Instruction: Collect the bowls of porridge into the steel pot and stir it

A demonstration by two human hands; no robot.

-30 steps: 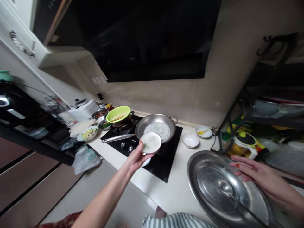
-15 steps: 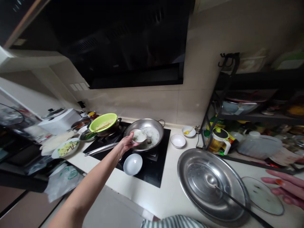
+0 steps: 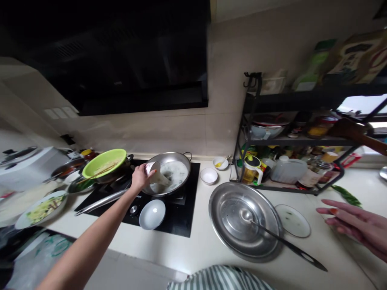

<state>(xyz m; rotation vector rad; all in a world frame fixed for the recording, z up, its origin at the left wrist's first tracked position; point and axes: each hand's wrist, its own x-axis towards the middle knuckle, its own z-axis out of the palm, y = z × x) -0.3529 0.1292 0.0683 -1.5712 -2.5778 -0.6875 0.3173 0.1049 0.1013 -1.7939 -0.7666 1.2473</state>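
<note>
My left hand (image 3: pixel 139 177) grips a small white bowl (image 3: pixel 155 169) tipped over the steel wok (image 3: pixel 177 161), and pale liquid runs from it into the white liquid in the wok. The wok sits on the black cooktop (image 3: pixel 178 219), its long handle (image 3: pixel 101 201) pointing left. An empty white bowl (image 3: pixel 152 214) stands on the cooktop just below my hand. My right hand (image 3: pixel 355 226) hovers flat with fingers stretched out above the counter at the far right, holding nothing.
A large upturned steel lid (image 3: pixel 242 225) with a ladle (image 3: pixel 284 243) lies on the counter, beside a glass plate (image 3: pixel 292 220). A green bowl (image 3: pixel 104 162) with chopsticks sits left of the wok. Two small dishes (image 3: pixel 209 175) and a black rack (image 3: pixel 290 161) of bottles stand behind.
My left hand carried the small bowl over the wok and tipped it further, pouring its contents in. The view swung right; my right hand left the big lid and now hovers farther right.
</note>
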